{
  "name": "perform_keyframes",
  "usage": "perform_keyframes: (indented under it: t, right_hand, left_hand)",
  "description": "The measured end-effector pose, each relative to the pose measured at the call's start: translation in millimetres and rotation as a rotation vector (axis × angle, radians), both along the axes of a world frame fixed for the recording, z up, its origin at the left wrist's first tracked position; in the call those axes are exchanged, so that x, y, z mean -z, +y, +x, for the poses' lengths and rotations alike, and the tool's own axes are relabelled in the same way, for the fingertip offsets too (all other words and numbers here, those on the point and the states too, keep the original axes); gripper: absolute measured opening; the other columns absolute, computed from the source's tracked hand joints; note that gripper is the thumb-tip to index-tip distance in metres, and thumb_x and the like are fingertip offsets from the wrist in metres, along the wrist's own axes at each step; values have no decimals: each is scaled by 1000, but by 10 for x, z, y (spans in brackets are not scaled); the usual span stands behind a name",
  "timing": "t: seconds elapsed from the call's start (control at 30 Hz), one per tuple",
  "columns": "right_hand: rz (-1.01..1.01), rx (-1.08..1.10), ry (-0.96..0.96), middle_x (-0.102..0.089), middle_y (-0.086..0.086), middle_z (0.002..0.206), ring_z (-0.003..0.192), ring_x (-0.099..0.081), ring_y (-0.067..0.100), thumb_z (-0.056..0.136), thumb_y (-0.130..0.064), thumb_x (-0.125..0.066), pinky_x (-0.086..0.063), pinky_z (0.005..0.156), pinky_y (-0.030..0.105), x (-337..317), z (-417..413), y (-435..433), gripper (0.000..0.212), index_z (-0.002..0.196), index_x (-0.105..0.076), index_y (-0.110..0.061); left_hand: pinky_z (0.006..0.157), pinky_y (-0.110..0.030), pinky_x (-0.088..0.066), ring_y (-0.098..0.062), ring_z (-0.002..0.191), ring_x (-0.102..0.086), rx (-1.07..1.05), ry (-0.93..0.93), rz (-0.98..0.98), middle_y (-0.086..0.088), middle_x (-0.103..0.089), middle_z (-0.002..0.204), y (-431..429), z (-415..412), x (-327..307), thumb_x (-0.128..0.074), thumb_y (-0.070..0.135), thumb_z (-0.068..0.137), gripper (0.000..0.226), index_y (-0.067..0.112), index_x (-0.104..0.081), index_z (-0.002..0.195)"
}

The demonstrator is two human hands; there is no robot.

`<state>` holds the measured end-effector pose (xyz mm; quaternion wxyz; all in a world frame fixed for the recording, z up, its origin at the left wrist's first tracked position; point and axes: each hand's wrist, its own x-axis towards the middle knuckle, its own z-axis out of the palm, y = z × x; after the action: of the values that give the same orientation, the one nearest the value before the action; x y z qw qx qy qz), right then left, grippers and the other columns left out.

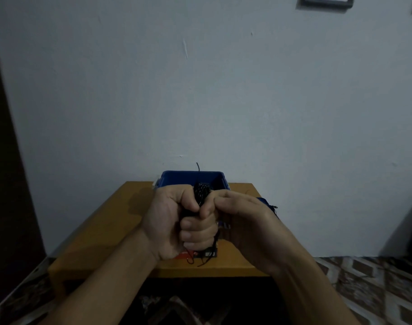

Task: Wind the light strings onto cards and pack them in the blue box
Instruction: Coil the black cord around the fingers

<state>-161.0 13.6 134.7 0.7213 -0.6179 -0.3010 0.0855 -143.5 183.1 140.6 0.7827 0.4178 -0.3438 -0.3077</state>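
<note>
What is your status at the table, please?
Left hand grips light string, right hand pinches it. Blue box behind hands. Nothing in the way.

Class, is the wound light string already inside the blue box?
No, the left hand and right hand grip the light string bundle in front of the blue box.

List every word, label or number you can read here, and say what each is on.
Nothing here is legible.
On the card below the left hand, which grips the light string: white marks on a black strip, too blurred to read.
On the purple-and-white scrap by the right hand: too blurred to read.
On the blue box: no print shows.
</note>
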Motion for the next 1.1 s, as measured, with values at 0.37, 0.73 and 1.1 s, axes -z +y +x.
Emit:
perform_keyframes:
  t: [0.37, 0.73, 1.1]
  right_hand:
    - [-5, 20, 11, -53, 17, 93, 90, -46, 32, 86, -28, -72, -36, 82, 48, 45, 23, 1, 51, 99, -53, 18]
    - [-47, 30, -18, -59, 16, 86, 76, -56, 25, 86, -21, -72, -50, 68, 32, 85, 43, 3, 21, 92, -59, -5]
    - [-21, 47, -33, -62, 16, 87, 80, -55, 30, 89, -22, -68, -48, 70, 35, 126, 68, -14, 18, 88, -62, -5]
  left_hand:
    - [43, -22, -34, -15, 37, -49, 76, -18, 76, -5, -52, 44, 70, 31, -5, -50, 12, 69, 15, 2, -61, 64]
    - [43, -21, -48, -21, 35, -54, 26, -26, 177, -10, -54, 42, 122, -10, -83, -56, 12, 61, 13, 2, -63, 56]
    - [34, -18, -36, -20, 25, -37, -334, -23, 383, -9, -40, 33, 42, -119, -185, -35, 11, 58, 25, 6, -52, 41]
